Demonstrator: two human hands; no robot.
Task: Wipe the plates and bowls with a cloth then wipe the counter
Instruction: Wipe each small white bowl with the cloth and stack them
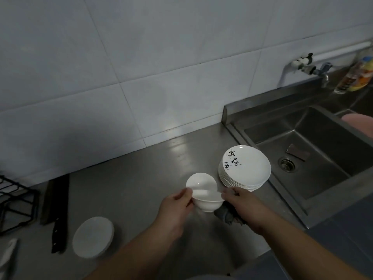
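Holds a short stack of white bowls [203,196] between both hands, low over the steel bench [141,178] toward its front edge; impossible to tell whether lifted or resting. Pinches the stack's left rim with the left hand [175,207], thumb on top, fingers curled underneath. Steadies the right side with the right hand [242,207], and in that same hand grips a bunched dark grey cloth [227,216], below and right of the bowls.

Glossy, plain bowls, nested one inside another, bright against the dim metal, near rim of the top one blurred; exact count not readable.

Just beyond and to the right, a taller stack of white plates [245,168] on the bench, close beside the sink [302,138], with black brush-style characters on the left side of the top plate.

At lower left, well apart from the hands, a smaller stack of plain white dishes [92,237]. Next to it a dark-handled knife [58,235] and a dark flat board [55,199], then a black wire rack [14,203] at the left edge.

Behind the sink, a tap [321,71] on the tiled wall [121,67] and a bottle [355,75] with a yellow and orange label.
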